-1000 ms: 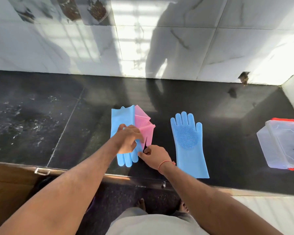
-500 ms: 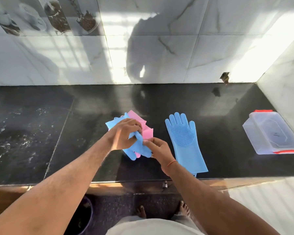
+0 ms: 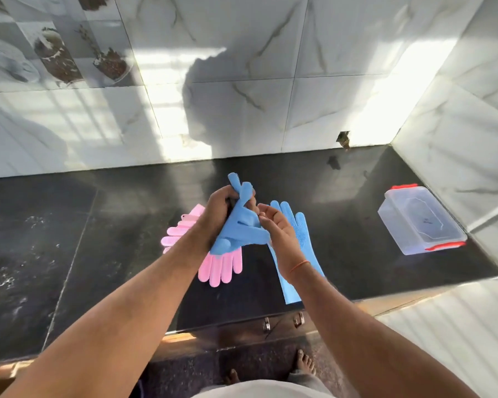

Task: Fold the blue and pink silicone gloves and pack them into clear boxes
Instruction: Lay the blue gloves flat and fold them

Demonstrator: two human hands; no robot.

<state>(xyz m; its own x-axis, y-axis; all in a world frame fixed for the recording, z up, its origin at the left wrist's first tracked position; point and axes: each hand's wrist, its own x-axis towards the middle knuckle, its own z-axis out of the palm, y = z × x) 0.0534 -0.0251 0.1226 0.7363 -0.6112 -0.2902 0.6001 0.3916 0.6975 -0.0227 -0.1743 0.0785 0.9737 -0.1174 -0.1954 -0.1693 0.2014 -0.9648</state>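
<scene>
Both hands work one blue glove (image 3: pixel 240 225) in the air above the black tabletop (image 3: pixel 98 254), probably because silicone that springs back is easier to fold when lifted than when flat: the left hand (image 3: pixel 217 211) is clenched around the bunched upper part, with a fingertip or two of the glove sticking up past the knuckles, while the right hand (image 3: pixel 273 225) pinches the crumpled edge at its near side. The fold looks only begun, judging by the loose flaps hanging below. Beneath them the pink gloves (image 3: pixel 222 265) lie flat in a loose overlap, fingers toward the person, waiting their turn; the second blue glove (image 3: pixel 299 231) lies flat just to the right, partly hidden by the right forearm. Well apart at the far right stands a clear box (image 3: pixel 420 222) with red clips (its lid appears to be on), and nothing coloured shows inside it, so no glove seems packed yet.
</scene>
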